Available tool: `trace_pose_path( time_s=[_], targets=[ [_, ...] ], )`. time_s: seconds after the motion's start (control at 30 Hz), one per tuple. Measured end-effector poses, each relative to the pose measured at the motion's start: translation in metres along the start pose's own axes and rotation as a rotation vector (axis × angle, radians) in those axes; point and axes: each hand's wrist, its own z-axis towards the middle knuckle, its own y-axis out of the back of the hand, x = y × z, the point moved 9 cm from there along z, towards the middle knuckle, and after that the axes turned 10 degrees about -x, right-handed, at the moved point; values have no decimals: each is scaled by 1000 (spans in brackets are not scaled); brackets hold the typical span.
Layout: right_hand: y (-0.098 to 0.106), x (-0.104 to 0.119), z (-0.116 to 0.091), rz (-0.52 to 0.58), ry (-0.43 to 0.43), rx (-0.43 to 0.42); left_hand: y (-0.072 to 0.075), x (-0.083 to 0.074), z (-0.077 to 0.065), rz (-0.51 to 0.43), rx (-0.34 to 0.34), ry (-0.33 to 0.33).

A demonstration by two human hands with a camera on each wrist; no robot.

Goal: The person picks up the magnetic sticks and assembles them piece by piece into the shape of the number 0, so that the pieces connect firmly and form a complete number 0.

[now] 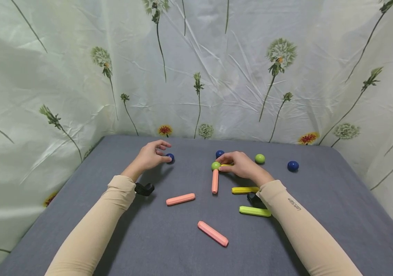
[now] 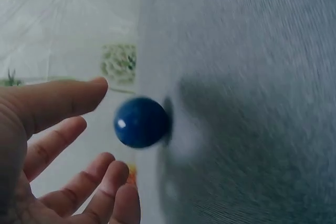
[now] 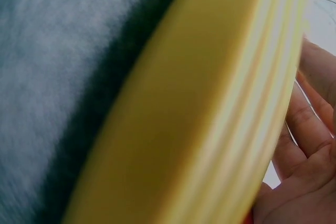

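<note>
Left hand (image 1: pixel 149 155) open, fingers spread just short of small glossy blue ball (image 1: pixel 170 157) on grey cloth bench (image 1: pixel 320 199); no contact yet. Risk: fingertip nudge, ball rolling off. Right hand (image 1: pixel 239 165) pinching ribbed yellow plastic stick (image 3: pixel 210 108), tip near green ball (image 1: pixel 215 165) atop pink plastic stick (image 1: pixel 215 181). Risk: slight bump separating that joint, green ball rolling away.

A grey cloth-covered table (image 1: pixel 337 214) fills the lower part of the head view. Behind it and along both sides hangs a creased pale green sheet (image 1: pixel 217 69) printed with dandelion heads on long stems and small red and yellow flowers. The light is soft and even, casting faint shadows on the cloth.
</note>
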Motion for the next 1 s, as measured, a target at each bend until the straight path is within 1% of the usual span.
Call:
trace_pose_path(
  time_s=[0.17,0.3,0.4,0.57,0.73,1.0],
  targets=[
    [-3,-3,0,5,-7,2,-8,20,1,-121,61,81],
    [-4,-3,0,7,-11,10,-13,31,1,-178,82,121],
    [-4,-2,1,8,-8,13,-14,34,2,-198,83,119],
    [-4,-3,2,1,-19,13,-16,37,3,-205,83,105],
    [-4,-3,3,-1,-20,16,-17,39,5,-204,77,115],
    [0,-2,2,5,-24,11,-18,36,5,-216,75,102]
  ],
)
